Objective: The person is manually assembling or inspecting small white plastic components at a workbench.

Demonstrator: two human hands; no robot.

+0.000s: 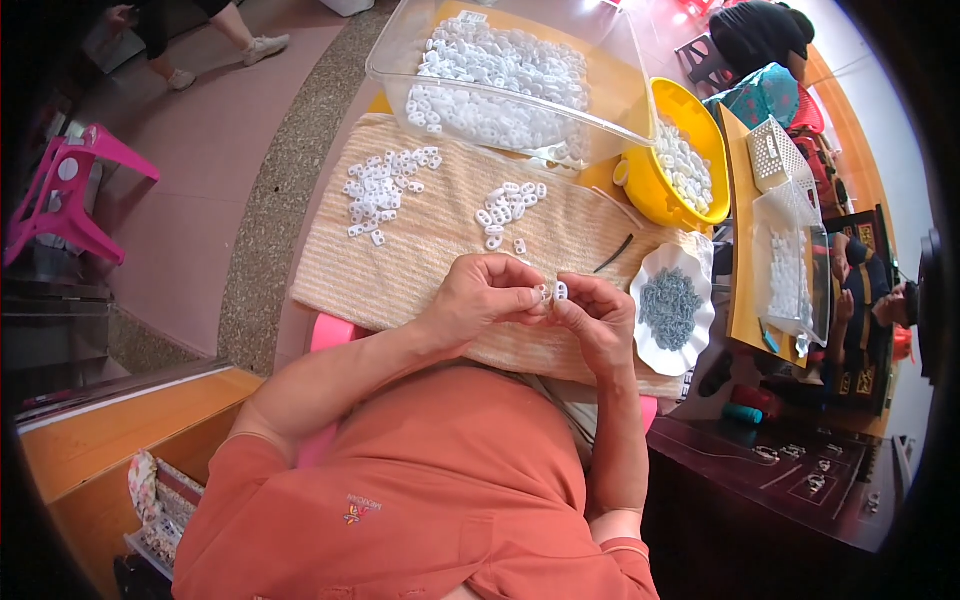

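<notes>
Both hands meet over the near part of a striped towel. My left hand [478, 302] is closed, thumb against fingers, pinching a small pale piece [543, 293] mostly hidden by the fingertips. Close beside it, my right hand [598, 318] pinches a small white plastic piece with holes [560, 291]. Whether the two pieces touch, I cannot tell. Just beyond the hands lies a small cluster of similar white pieces [505, 210]. A larger loose pile of white pieces [370, 195] is spread farther left. To the right, a scalloped white dish [697, 340] holds many small grey metal parts [670, 308].
A clear plastic bin [630, 100] full of white pieces stands behind the towel [415, 255]. Right of it is a yellow basin [655, 205] with more pieces. A thin black strip [613, 254] lies near the dish. A pink stool [75, 190] stands at left; other people are nearby.
</notes>
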